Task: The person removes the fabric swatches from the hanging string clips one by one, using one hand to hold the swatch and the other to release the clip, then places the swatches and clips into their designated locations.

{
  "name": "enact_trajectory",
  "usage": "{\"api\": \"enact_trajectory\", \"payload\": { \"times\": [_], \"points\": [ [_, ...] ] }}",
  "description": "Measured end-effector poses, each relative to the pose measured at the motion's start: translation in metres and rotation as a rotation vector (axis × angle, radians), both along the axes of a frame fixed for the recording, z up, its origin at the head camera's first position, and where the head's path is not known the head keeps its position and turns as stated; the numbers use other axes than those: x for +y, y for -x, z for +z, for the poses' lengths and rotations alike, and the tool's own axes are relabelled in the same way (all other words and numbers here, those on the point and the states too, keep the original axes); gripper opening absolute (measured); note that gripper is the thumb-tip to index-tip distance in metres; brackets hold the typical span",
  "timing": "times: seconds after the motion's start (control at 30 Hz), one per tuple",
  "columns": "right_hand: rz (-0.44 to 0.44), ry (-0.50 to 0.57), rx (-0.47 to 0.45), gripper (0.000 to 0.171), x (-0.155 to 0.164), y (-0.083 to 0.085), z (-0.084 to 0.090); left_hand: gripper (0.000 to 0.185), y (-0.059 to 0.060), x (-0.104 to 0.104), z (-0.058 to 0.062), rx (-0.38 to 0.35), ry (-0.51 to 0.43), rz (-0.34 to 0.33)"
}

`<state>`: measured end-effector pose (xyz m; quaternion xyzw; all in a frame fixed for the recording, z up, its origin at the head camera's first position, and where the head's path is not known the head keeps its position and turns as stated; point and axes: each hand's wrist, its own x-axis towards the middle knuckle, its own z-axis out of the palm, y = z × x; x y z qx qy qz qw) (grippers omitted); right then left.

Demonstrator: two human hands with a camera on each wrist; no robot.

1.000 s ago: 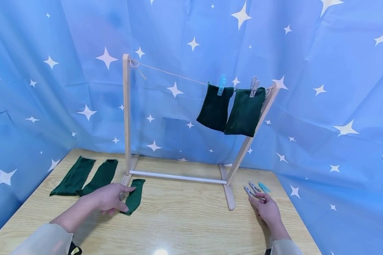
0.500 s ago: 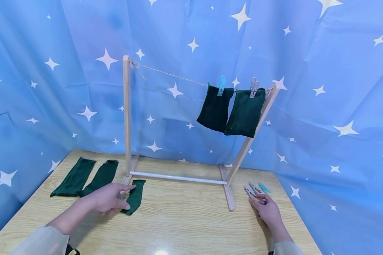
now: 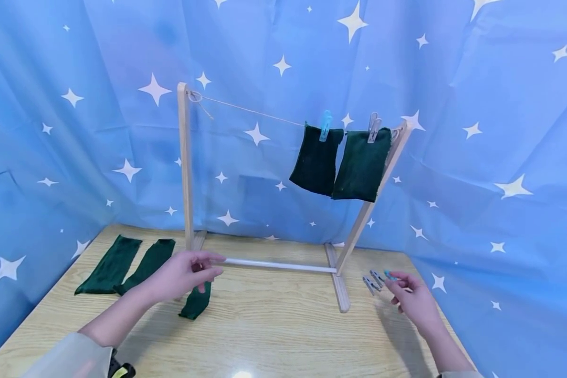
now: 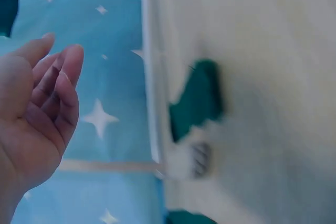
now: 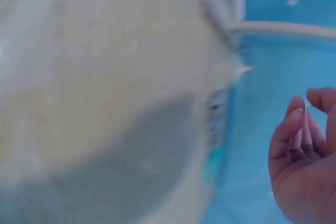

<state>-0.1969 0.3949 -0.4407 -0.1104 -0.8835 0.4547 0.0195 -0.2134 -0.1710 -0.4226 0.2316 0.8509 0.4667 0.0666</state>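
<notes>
Green sock (image 3: 196, 303) below raised left hand (image 3: 185, 272); right hand (image 3: 413, 299) near pegs (image 3: 377, 280) (both loosely open).

No text, label, brand, number or sign could be read in any of the views. The blue backdrop (image 3: 477, 131) was seen to be printed only with white stars, and no lettering was found on the wooden table (image 3: 274, 336). The wrist views were too blurred for any marking to be made out.
</notes>
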Motion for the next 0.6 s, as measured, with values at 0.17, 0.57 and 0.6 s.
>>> {"api": "enact_trajectory", "payload": {
  "times": [0.17,0.57,0.6],
  "points": [
    [0.088,-0.031,0.105,0.055,-0.017,-0.001,0.047,0.036,0.006,0.022,0.026,0.066,-0.030,-0.022],
    [0.286,-0.120,0.286,0.044,-0.082,0.003,0.149,0.036,0.037,0.076,0.092,0.132,-0.116,-0.027],
    [0.298,-0.135,0.304,0.044,-0.087,0.004,0.157,0.037,0.040,0.080,0.098,0.135,-0.138,-0.021]
  ]
}}
